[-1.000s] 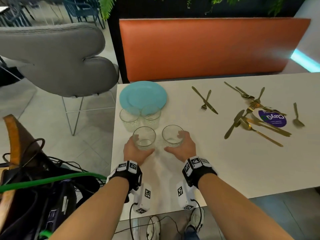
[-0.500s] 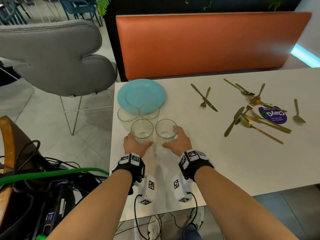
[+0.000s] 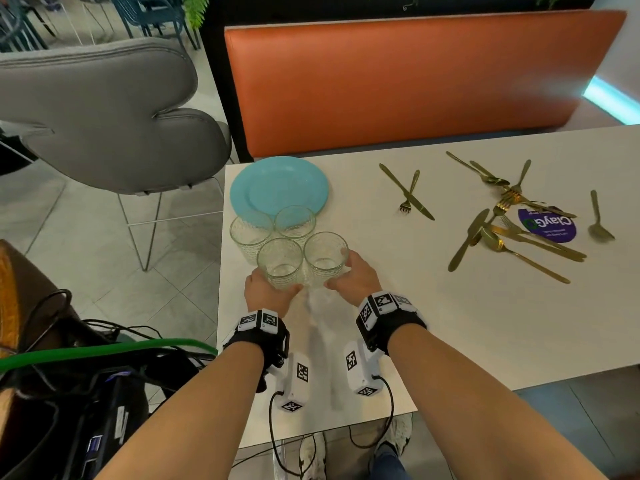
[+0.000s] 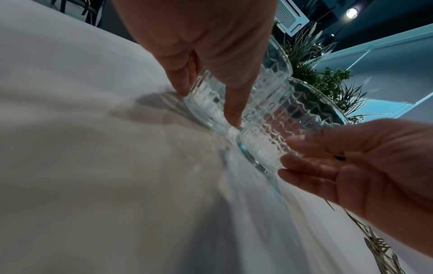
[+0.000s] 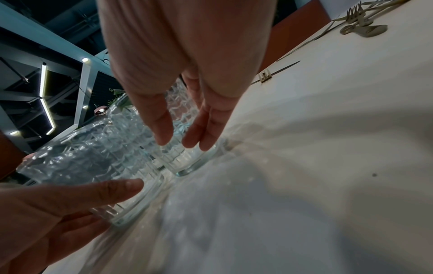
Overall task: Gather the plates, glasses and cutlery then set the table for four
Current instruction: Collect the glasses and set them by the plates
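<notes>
Surface (image 3: 346, 341), white, fills the frame's centre. One blue plate (image 3: 279, 186) sits upper left; four glasses cluster below it. Left hand (image 3: 268, 292) curls around the near-left glass (image 3: 280, 263), right hand (image 3: 356, 277) around the near-right glass (image 3: 325, 259). Gold cutlery (image 3: 512, 216) lies scattered at right.

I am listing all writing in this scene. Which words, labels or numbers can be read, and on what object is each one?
"ClayGo": on the round purple sticker on the white table, upside down in the head view, partly under the gold cutlery.
Smaller lines below it on the sticker: too small to read.
Wrist bands: only black-and-white square marker patterns, no words.
</notes>
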`<state>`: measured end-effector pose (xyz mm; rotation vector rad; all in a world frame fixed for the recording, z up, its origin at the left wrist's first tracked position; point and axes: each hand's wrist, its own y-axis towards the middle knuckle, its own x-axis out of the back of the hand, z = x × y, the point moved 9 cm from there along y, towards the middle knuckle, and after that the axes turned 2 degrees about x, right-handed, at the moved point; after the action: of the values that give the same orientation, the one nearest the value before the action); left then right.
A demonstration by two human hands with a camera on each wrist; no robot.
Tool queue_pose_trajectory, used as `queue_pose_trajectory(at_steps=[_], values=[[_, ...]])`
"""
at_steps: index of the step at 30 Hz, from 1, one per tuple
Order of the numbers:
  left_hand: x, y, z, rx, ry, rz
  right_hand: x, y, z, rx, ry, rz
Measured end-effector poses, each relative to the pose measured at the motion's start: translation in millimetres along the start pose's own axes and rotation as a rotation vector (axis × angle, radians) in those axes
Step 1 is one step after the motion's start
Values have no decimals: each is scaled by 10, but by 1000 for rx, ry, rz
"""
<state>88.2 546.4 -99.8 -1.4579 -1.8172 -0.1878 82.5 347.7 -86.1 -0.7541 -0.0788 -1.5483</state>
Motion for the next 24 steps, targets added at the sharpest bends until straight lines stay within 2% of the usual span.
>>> queue_pose_trajectory(at_steps=[18,24], values=[[20,-15,3,4,-67,-22,-17,51,-47,-32,58,29],[150,-155,-43,-30,-55,-160,-25,51,-124,-77,62,85]])
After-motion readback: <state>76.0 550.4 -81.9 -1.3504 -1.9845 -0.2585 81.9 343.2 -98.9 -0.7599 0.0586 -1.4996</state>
